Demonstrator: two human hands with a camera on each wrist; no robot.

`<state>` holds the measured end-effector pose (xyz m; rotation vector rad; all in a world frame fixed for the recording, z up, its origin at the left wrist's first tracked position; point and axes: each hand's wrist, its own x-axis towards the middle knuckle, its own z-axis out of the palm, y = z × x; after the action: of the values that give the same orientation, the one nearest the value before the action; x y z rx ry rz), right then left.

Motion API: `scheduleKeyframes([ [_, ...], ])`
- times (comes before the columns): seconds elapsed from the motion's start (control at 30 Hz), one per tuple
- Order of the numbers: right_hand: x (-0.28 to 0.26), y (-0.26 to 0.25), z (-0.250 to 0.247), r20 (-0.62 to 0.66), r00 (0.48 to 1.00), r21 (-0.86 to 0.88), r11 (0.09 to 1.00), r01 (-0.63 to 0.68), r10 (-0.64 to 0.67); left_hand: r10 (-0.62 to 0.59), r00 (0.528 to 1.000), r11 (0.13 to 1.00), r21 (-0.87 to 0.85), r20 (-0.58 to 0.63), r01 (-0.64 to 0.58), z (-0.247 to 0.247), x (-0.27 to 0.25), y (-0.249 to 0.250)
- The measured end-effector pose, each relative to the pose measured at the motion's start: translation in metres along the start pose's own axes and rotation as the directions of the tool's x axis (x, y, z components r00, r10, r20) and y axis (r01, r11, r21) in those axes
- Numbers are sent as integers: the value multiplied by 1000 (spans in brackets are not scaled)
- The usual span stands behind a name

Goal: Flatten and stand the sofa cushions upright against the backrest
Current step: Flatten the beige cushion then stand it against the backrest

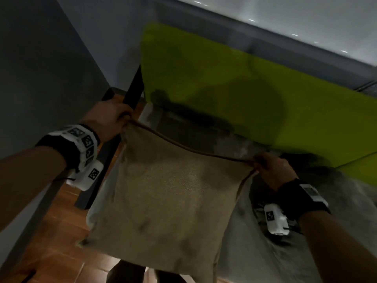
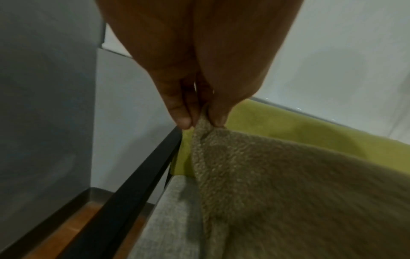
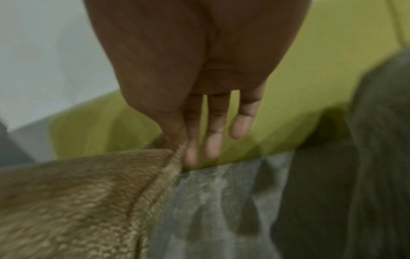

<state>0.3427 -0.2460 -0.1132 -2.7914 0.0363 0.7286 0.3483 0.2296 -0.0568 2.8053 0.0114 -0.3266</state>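
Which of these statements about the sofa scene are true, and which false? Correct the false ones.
1. Both hands hold the tan textured fabric cushion by its top corners. True.
2. The backrest behind is red. False: the lime-green upholstered backrest is green.
3. The left hand pinches a corner. True.
4. The right hand rests flat on the wooden floor. False: it grips the cushion's other top corner.
5. The cushion already leans on the backrest. False: it hangs in front, over the grey fabric seat.
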Motion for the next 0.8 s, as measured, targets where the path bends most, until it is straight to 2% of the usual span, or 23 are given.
scheduleKeyframes([
  [0.03,0,-5,0,18,1000,-76,997,9,-8,9,1000,1000,-19,-27,-9,5,-2,5],
  [0.1,-7,-15,8,-81,986,-178,976,127,-143,127,992,991,-44,8,-127,17,-11,12],
  [0.13,-15,-23,14,-126,960,-186,957,223,-249,231,969,972,-75,85,-225,26,-18,15],
  [0.2,-36,-48,31,-144,866,-246,865,437,-478,380,880,923,-52,284,-381,43,-34,26],
  [0.27,-51,-71,54,-32,761,-267,740,618,-648,377,806,872,119,457,-476,64,-45,34],
  [0.33,-45,-82,76,85,721,-191,699,689,-688,375,788,863,126,488,-489,87,-51,33],
  [0.43,-22,-81,107,141,734,-158,717,679,-664,329,794,881,137,511,-453,113,-51,27],
  [0.57,1,-73,129,154,766,-181,744,643,-624,216,791,919,154,572,-362,132,-35,25],
  [0.67,16,-70,136,142,783,-184,761,622,-606,194,788,941,118,584,-318,138,-21,19],
  [0.8,26,-64,148,145,773,-135,762,633,-617,168,781,934,156,602,-321,151,-17,18],
])
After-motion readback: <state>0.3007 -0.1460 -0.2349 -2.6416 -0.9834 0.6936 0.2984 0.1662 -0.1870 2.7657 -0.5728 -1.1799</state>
